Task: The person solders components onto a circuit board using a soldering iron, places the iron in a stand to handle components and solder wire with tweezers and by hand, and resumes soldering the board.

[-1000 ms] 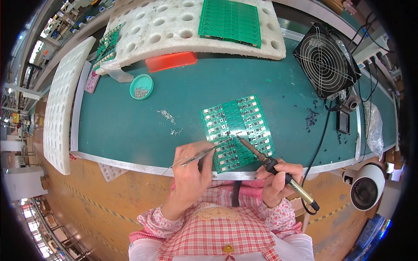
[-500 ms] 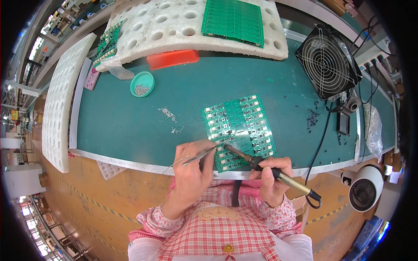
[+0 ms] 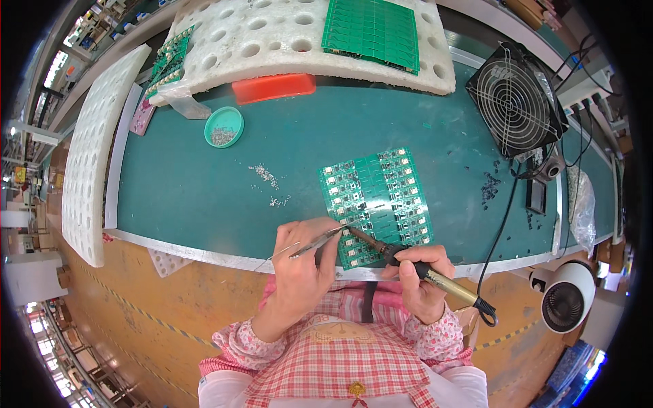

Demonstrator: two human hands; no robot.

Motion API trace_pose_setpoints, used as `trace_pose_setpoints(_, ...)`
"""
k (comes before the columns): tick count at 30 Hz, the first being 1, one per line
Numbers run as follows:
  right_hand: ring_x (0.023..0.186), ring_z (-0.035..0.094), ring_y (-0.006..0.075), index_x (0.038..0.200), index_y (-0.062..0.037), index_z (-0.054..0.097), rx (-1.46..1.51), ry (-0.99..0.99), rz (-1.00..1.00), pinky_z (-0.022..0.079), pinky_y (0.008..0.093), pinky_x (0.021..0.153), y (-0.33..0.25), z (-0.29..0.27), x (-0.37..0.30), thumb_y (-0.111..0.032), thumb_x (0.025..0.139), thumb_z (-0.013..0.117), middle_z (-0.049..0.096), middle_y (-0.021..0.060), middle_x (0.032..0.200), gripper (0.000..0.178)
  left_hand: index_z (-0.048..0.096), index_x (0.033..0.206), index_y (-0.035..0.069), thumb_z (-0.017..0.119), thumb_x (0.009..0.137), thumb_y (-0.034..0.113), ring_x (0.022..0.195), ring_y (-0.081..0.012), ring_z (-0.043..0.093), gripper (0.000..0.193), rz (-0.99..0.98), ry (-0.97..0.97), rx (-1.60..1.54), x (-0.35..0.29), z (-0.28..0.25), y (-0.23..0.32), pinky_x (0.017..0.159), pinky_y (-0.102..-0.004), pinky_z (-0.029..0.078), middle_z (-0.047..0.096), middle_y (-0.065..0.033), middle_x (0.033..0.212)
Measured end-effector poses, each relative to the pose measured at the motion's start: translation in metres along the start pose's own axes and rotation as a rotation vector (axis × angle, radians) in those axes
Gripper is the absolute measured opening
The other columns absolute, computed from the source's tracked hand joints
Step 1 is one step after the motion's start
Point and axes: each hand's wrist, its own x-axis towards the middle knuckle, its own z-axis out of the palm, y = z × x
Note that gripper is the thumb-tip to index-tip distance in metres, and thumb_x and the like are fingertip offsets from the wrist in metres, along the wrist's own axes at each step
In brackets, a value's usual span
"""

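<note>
A green panel of small circuit boards (image 3: 376,183) lies on the green work mat near the front edge, with rows of components along both sides. My left hand (image 3: 299,272) is closed on metal tweezers (image 3: 313,245), their points over the panel's lower left part. A thin wire-like piece (image 3: 277,254) also sticks out from these fingers; I cannot make out what it is. In my right hand (image 3: 422,275) is a soldering iron (image 3: 449,283) with a gold and black handle. Its tip meets the board close to the tweezers' points, and my fingertips partly hide the spot.
Tiny silvery parts lie left of the panel, below a round green dish (image 3: 224,127). Foam blocks (image 3: 272,54) at the back carry more boards, with a red tray (image 3: 273,88) in front. A black fan (image 3: 510,102) and its cable (image 3: 500,238) stand at the right.
The soldering iron's tip has shifted slightly left, nearer the tweezers' points. My right hand moved a little left with it, while my left hand stays almost in place.
</note>
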Motion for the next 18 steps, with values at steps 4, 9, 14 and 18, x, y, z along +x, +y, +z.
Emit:
trace_pose_setpoints(4,0.058,0.067,0.0176,0.095,-0.0047,0.061,-0.096,0.003,-0.174,0.050,0.0293,0.054,-0.0003,-0.0019,0.0075,-0.005,0.085,0.073,0.070,0.0077,0.072,0.015,0.064,0.098,0.004,0.072,0.078,-0.005,0.077,-0.0244,0.065,0.023,-0.002,0.007,-0.007,0.0002,0.0003,0.0001,0.078,-0.0368,0.045,0.068,-0.0052,0.094)
trace_pose_setpoints(9,0.056,0.065,0.0188,0.093,-0.0049,0.062,-0.072,0.025,-0.159,0.049,0.0305,0.052,-0.0012,0.0004,0.0074,-0.005,0.084,0.073,0.070,0.0086,0.072,0.015,0.064,0.098,0.004,0.072,0.078,-0.005,0.077,-0.0242,0.065,0.023,0.004,0.003,-0.006,-0.0005,0.0004,-0.0004,0.078,-0.0369,0.045,0.068,-0.0052,0.094)
trace_pose_setpoints(14,0.055,0.065,0.0184,0.093,-0.0052,0.062,-0.058,0.032,-0.118,0.049,0.0304,0.052,0.0014,-0.0004,0.0040,-0.005,0.084,0.073,0.070,0.0082,0.072,0.015,0.064,0.098,0.004,0.072,0.078,-0.005,0.077,-0.0242,0.065,0.024,0.001,0.012,-0.005,-0.0010,0.0011,-0.0004,0.078,-0.0371,0.045,0.068,-0.0055,0.094)
trace_pose_setpoints(18,0.055,0.065,0.0179,0.094,-0.0059,0.062,-0.076,0.002,-0.147,0.049,0.0294,0.054,-0.0007,-0.0026,0.0063,-0.006,0.085,0.073,0.070,0.0070,0.071,0.015,0.064,0.098,0.004,0.072,0.078,-0.005,0.078,-0.0242,0.065,0.023,0.002,0.013,-0.011,-0.0006,0.0005,0.0003,0.078,-0.0373,0.045,0.068,-0.0058,0.095)
